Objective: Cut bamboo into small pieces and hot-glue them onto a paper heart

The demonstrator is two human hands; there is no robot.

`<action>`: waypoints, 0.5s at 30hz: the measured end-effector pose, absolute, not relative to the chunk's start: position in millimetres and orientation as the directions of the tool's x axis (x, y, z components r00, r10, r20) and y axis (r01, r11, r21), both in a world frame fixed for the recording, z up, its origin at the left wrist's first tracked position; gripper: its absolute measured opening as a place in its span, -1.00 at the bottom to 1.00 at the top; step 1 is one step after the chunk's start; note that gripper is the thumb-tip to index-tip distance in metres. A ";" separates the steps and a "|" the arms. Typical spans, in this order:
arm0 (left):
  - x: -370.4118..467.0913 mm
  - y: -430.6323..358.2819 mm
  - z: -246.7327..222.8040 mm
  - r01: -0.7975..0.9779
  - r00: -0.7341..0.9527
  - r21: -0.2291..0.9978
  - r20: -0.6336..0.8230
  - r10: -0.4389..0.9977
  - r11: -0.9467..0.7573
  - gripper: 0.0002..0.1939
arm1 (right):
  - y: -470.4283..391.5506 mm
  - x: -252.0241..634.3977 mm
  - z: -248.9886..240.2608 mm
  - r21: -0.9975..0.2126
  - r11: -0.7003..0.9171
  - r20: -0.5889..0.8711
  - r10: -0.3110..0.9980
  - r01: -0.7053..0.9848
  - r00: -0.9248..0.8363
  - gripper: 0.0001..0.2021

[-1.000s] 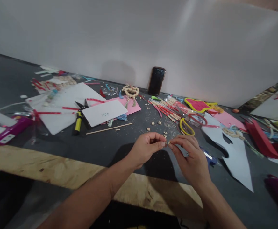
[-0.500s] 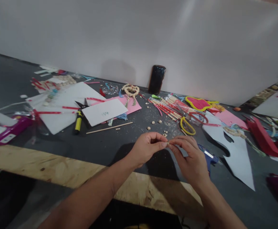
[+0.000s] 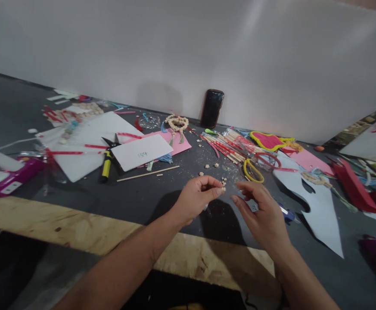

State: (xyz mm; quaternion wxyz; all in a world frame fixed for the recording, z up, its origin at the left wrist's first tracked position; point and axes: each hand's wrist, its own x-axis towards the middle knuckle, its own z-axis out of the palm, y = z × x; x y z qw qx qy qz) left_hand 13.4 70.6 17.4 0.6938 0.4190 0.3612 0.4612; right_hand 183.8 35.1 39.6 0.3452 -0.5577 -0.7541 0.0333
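Note:
Thumb and index finger of my left hand (image 3: 198, 198) are pinched on a small pale cluster piece (image 3: 223, 188), over the dark table near its front edge. My right hand (image 3: 261, 209) is just to the right, thumb and fingers apart, holding nothing. Similar little pale clusters (image 3: 216, 165) lie scattered beyond my hands among fine crumbs. Partly hidden behind my right hand is a blue tool (image 3: 287, 213). Yellow-handled scissors (image 3: 253, 171) lie beyond that hand.
A phone (image 3: 212, 108) leans on the wall. Red-marked sticks (image 3: 225, 146), a white card (image 3: 141, 151), yellow-black pliers (image 3: 105, 165), a thin stick (image 3: 148, 173) and a beaded bracelet (image 3: 176, 122) are around. Purple tools (image 3: 16, 174) lie at far left and far right.
My right hand has let go and drawn back to the right, its fingers spreading. My left hand has shifted slightly left and keeps the small piece.

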 end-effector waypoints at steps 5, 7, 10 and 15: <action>10.7 76.7 15.4 -0.422 0.211 0.885 -0.113 0.971 0.195 -0.76 | 52.9 199.0 41.0 -0.265 0.294 0.294 0.932 0.918 -0.213 -0.81; 10.1 78.4 14.6 -0.430 0.197 0.882 -0.117 0.974 0.193 -0.76 | 63.3 199.4 38.5 -0.207 0.306 0.227 0.939 0.929 -0.259 -0.81; 10.3 79.5 14.2 -0.445 0.203 0.871 -0.127 0.971 0.207 -0.77 | 76.6 192.1 31.9 -0.143 0.331 0.156 0.938 0.933 -0.309 -0.80; 10.7 79.9 15.2 -0.431 0.204 0.877 -0.132 0.970 0.210 -0.76 | 88.6 174.3 22.8 -0.034 0.306 0.107 0.948 0.951 -0.301 -0.84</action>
